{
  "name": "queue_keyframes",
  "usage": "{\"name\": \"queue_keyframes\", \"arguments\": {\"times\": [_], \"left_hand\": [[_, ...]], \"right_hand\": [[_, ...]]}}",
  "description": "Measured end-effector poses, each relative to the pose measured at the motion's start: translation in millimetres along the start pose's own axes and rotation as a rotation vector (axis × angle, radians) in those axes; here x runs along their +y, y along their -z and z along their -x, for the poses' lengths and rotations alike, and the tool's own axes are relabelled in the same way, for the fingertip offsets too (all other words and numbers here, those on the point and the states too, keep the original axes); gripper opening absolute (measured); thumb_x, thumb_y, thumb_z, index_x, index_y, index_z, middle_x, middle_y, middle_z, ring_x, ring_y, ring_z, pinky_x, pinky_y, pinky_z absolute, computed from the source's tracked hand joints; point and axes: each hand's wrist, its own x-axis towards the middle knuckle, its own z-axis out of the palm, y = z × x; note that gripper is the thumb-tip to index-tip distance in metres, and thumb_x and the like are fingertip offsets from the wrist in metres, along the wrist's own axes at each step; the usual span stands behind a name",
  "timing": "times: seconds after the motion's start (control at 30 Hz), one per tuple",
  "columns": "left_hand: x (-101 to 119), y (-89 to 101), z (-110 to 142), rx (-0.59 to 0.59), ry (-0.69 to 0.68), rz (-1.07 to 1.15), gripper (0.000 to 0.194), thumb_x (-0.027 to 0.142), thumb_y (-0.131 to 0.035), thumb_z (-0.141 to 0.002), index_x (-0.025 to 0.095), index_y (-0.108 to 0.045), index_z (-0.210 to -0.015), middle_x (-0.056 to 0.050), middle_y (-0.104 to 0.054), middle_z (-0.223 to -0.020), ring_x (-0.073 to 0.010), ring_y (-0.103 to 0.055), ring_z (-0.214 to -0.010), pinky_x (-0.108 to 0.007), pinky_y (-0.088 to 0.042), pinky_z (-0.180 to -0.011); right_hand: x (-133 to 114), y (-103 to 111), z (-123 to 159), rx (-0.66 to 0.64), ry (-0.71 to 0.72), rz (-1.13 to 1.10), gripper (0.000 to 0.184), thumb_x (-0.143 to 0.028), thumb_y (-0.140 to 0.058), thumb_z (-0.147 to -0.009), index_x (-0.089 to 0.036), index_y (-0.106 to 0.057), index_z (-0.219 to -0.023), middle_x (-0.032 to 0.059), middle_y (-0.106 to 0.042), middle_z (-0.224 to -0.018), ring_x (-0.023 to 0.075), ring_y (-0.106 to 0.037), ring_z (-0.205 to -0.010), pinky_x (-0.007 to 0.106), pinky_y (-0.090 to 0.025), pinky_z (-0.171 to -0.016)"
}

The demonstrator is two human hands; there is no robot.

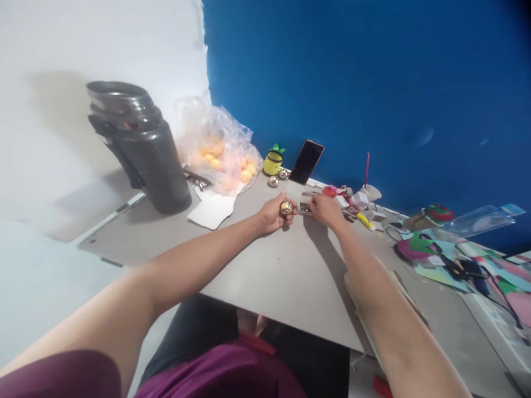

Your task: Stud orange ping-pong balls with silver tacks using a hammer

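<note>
My left hand [271, 215] is closed around a shiny gold bell-like ball [286, 208] above the desk. Just to its right, my right hand [326, 210] has its fingers bent together at a small, clear-looking container with dark bits [305, 207]. Whether those fingers pinch something from it cannot be made out. Beyond my hands, two more shiny balls, one nearer [273, 181] and one farther [284, 173], rest beside a yellow pineapple-shaped cup [272, 162].
A dark wide-mouthed flask [145, 149] stands at left, near a plastic bag of orange fruit [219, 155] and white paper [212, 210]. A phone [307, 161] leans on the blue wall. At right are a paper cup [370, 192], yellow marker [365, 221] and coloured scraps [440, 260].
</note>
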Motion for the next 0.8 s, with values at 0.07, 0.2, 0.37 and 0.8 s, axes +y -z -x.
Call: {"name": "queue_keyframes", "arguments": {"times": [0.07, 0.2, 0.37, 0.8], "left_hand": [[-1, 0.2, -1, 0.0, 0.004, -0.009, 0.058, 0.063, -0.046, -0.1, 0.013, -0.064, -0.077, -0.007, -0.061, -0.064, -0.0124, -0.048, -0.047, -0.024, -0.04, -0.046], [-1, -1.1, -1, -0.005, 0.008, -0.031, 0.059, 0.063, -0.041, -0.102, 0.013, -0.063, -0.077, -0.007, -0.061, -0.064, -0.0124, -0.048, -0.047, -0.025, -0.04, -0.047], [1, -3.3, 1, -0.003, 0.012, -0.047, 0.059, 0.064, -0.043, -0.101, 0.013, -0.063, -0.078, -0.006, -0.061, -0.063, -0.0123, -0.048, -0.048, -0.024, -0.04, -0.048], [3, -1.7, 4, -0.013, 0.009, -0.028, 0.057, 0.064, -0.051, -0.098, 0.012, -0.065, -0.078, -0.007, -0.061, -0.066, -0.0122, -0.048, -0.048, -0.025, -0.042, -0.047]], "right_hand": [[2, -3, -1, 0.033, 0.018, -0.032, 0.03, -0.028, -0.048, -0.099, -0.014, -0.074, -0.109, 0.015, -0.077, -0.107, 0.0256, -0.071, -0.097, 0.03, -0.046, -0.078], [4, -7, -3, 0.066, 0.012, -0.07, 0.025, -0.026, -0.055, -0.093, -0.016, -0.076, -0.103, 0.0122, -0.077, -0.1, 0.0228, -0.068, -0.087, 0.028, -0.043, -0.073], [2, -7, -5, 0.074, 0.02, -0.1, 0.026, -0.024, -0.055, -0.093, -0.017, -0.076, -0.105, 0.011, -0.077, -0.102, 0.021, -0.067, -0.086, 0.028, -0.042, -0.072], [31, 0, 25, -0.246, -0.049, -1.461, 0.033, -0.039, -0.086, -0.072, -0.017, -0.062, -0.078, 0.0054, -0.068, -0.083, 0.0079, -0.045, -0.059, 0.018, -0.026, -0.046]]}}
